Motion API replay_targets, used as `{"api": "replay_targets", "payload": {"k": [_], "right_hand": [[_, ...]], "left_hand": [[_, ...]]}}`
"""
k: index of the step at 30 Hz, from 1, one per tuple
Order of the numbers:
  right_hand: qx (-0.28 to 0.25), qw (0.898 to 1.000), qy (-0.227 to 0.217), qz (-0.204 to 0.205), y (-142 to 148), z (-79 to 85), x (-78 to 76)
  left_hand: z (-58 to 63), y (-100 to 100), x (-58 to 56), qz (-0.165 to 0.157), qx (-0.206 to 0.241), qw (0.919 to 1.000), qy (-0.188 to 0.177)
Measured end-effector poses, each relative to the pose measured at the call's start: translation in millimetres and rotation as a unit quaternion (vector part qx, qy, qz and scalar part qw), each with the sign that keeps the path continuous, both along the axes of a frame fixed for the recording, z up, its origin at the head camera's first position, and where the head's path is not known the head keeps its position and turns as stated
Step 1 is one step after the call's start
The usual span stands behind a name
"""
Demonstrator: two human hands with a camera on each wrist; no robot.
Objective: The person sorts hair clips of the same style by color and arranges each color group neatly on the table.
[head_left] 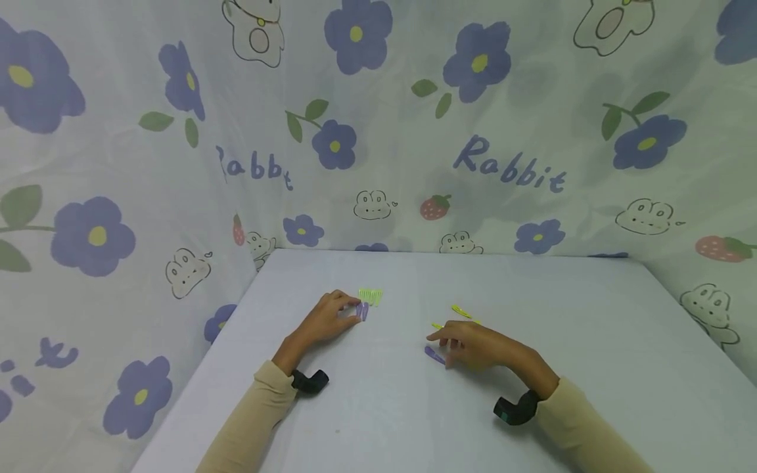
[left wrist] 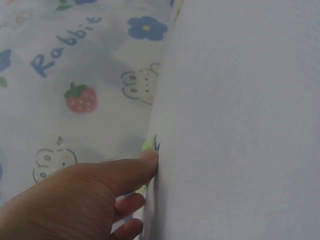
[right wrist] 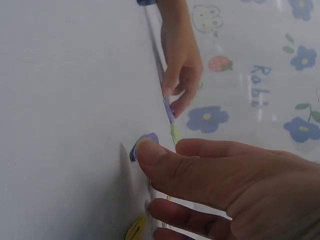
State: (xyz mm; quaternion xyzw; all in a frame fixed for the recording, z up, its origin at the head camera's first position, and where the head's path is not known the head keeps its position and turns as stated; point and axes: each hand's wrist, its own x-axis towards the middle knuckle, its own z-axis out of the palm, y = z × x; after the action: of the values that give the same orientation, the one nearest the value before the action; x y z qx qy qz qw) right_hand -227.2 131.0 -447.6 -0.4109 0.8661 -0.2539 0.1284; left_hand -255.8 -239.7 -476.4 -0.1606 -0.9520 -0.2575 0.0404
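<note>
In the head view my left hand pinches a purple hair clip between thumb and index finger, with another purple hair clip right beside it. Just beyond them lies a row of several yellow-green hair clips. My right hand hovers low over the table, thumb and fingers apart. Near its thumb lies a loose purple hair clip; in the right wrist view the thumb tip overlaps this clip. A yellow hair clip shows by the right index finger, partly hidden.
Another yellow hair clip lies beyond the right hand, and a further yellow tip peeks out behind the knuckles. The white table ends at a patterned curtain at the back and left. Each wrist wears a black camera.
</note>
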Motion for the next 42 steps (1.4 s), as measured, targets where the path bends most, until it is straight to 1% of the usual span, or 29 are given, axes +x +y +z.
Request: {"api": "replay_targets", "payload": {"k": [2, 6, 11, 18, 27, 34, 42], "right_hand": [[0.010, 1.000, 0.001, 0.008, -1.4, -1.4, 1.3], [0.022, 0.999, 0.022, 0.027, -3.7, -4.1, 0.0], [0.039, 0.998, 0.035, 0.033, -5.0, -6.8, -3.7], [0.029, 0.999, 0.027, 0.036, -5.6, -6.0, -5.0], [0.022, 1.000, 0.000, 0.015, -7.0, -6.9, -4.4], [0.017, 1.000, 0.003, 0.014, -6.3, -9.3, -4.7], [0.012, 1.000, 0.002, 0.014, -5.9, -8.1, -4.4]], "left_hand": [[-0.4, -0.1, 0.4, 0.001, 0.002, 1.0000, -0.004], [-1.2, -0.8, 0.3, 0.001, 0.003, 1.0000, -0.006], [-0.4, -0.8, 0.4, 0.000, 0.002, 1.0000, -0.005], [-1.8, -2.5, -1.1, -0.002, -0.003, 1.0000, 0.002], [-2.9, -2.6, -1.9, -0.001, 0.000, 1.0000, -0.007], [-3.6, -2.8, -1.5, 0.000, -0.003, 1.0000, -0.008], [-2.7, -2.3, -0.4, -0.004, 0.002, 1.0000, -0.002]]}}
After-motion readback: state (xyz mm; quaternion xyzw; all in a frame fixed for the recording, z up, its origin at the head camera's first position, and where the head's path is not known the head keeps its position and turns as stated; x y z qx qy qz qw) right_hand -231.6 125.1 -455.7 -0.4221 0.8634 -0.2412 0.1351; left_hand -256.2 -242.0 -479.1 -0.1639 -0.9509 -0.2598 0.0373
